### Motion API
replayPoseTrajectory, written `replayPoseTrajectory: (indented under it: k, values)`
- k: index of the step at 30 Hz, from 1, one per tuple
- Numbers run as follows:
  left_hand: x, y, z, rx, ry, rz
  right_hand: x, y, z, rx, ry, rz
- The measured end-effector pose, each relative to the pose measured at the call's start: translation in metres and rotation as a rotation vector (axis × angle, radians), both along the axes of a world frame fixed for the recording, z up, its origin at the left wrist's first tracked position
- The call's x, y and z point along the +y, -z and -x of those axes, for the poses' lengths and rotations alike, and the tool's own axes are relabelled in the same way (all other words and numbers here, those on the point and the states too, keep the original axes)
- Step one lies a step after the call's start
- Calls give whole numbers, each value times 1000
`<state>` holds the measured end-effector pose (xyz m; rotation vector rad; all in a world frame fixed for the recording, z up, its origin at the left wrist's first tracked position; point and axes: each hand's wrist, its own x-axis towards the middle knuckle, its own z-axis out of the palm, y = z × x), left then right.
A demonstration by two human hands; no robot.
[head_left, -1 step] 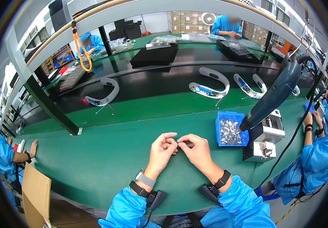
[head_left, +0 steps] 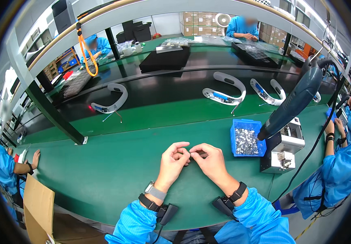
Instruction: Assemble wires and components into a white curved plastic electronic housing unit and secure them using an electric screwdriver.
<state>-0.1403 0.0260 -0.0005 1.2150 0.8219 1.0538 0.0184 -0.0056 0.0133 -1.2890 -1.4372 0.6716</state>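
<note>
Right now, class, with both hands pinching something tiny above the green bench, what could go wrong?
1. The piece between the left hand and right hand is barely visible; if dropped, it might be hard to find.
2. The hanging tool dangles over the blue tray; a bump could scatter the metal parts.

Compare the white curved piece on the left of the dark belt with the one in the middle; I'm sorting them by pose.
The left curved piece arches upward, its open side facing down and left; the middle curved piece opens left.
A red light glows by the left piece's lower end; none shows on the middle one.
Both are white with blue inside, lie on the dark conveyor belt, and trail thin wires onto the green.
</note>
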Motion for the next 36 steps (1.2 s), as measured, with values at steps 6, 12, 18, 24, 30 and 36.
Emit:
replayPoseTrajectory:
  k: [6,12,18,24,30,36]
  values:
    - [1,3,6,15,-62,-57,5,7,9,56,-7,90]
    - [3,4,18,42,-67,-80,8,7,21,24,10,22]
    - [5,17,16,57,-67,-117,11,14,18,29,11,0]
    - [5,8,30,40,-128,24,13,13,31,69,6,67]
    - [29,-17,50,-47,-40,149,19,25,35,131,2,129]
    - [131,-28,87,763,-221,-427,28,38,29,360,-63,270]
